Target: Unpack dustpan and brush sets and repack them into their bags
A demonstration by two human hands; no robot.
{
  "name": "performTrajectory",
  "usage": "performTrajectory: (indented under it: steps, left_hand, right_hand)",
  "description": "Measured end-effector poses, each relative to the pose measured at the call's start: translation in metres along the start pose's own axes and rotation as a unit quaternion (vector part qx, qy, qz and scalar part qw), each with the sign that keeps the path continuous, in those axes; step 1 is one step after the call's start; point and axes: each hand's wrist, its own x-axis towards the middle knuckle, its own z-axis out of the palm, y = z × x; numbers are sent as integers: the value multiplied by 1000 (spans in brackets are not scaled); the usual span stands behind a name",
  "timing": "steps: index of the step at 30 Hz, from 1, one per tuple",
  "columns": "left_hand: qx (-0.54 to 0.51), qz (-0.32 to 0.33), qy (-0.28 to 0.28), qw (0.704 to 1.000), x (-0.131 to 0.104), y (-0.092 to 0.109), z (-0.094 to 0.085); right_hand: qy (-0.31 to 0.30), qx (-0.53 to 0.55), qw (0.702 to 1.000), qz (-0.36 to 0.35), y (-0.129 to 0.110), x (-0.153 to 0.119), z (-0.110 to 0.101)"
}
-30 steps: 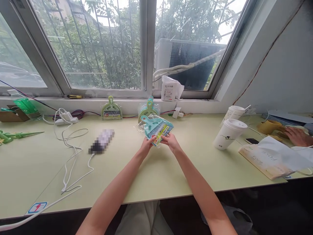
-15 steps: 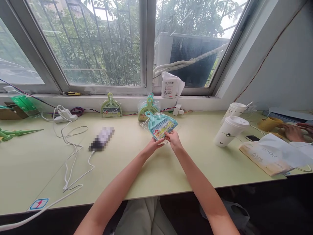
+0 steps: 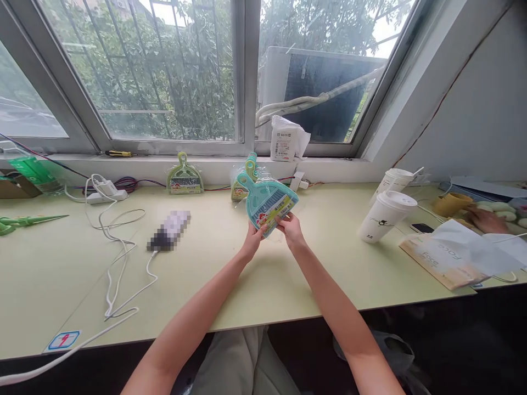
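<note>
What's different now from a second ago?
The blue dustpan set has risen slightly and tipped more upright, hiding more of the green stack behind. The left hand and right hand still hold its lower edge. Another person's hand, far right, shifted slightly left. The white cups and lone green dustpan stayed put.

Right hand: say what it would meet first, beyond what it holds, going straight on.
Probably the green dustpan set standing behind, by the wall: the right hand points forward and leftward, past the teal dustpan set in its grip. Depth is hard to judge.
</note>
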Motion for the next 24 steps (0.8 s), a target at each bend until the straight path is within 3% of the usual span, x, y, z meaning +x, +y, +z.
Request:
performTrajectory:
  steps: [11,24]
  left_hand:
    - [32,-9,-11,999,-2,12,-3]
    - [69,3,36,997,0,20,-10]
  right_hand:
    - [-36,-46,998,35,-6,1,-1]
    - [-64,-82,992,75,-6,3,-5]
